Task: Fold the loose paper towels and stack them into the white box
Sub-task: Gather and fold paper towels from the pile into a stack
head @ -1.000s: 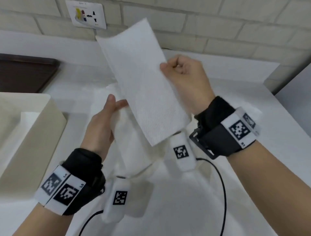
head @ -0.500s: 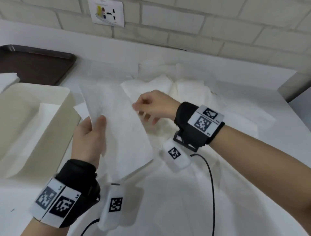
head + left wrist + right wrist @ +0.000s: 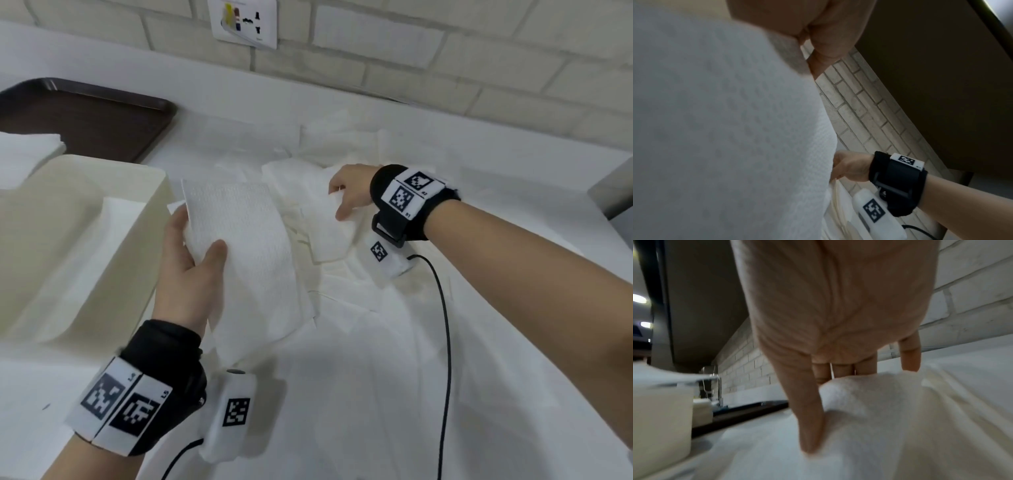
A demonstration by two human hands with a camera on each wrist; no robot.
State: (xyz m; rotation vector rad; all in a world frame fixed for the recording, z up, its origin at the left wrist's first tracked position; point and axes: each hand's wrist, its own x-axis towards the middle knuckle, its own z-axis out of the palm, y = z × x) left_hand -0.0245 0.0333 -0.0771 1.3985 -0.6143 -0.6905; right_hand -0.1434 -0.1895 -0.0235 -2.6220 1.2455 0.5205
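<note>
The right hand [image 3: 349, 192] has let go of the folded towel [image 3: 239, 246], which the left hand [image 3: 188, 274] now pinches alone beside the white box [image 3: 150, 219] at nine o'clock; right fingers [image 3: 812, 418] already pinch a loose towel [image 3: 325, 226], so stacking comes next.

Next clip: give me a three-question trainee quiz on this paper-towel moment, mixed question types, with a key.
1. True or false: the left hand holds the folded white embossed paper towel beside the open white rectangular box.
2. What is the right hand doing? A) resting in the box B) taking hold of a loose white paper towel on the heap C) touching the dark brown tray
3. Fill in: the white box lies to the person's ____ of the towel heap.

Key: 1 true; 2 B; 3 left.
</note>
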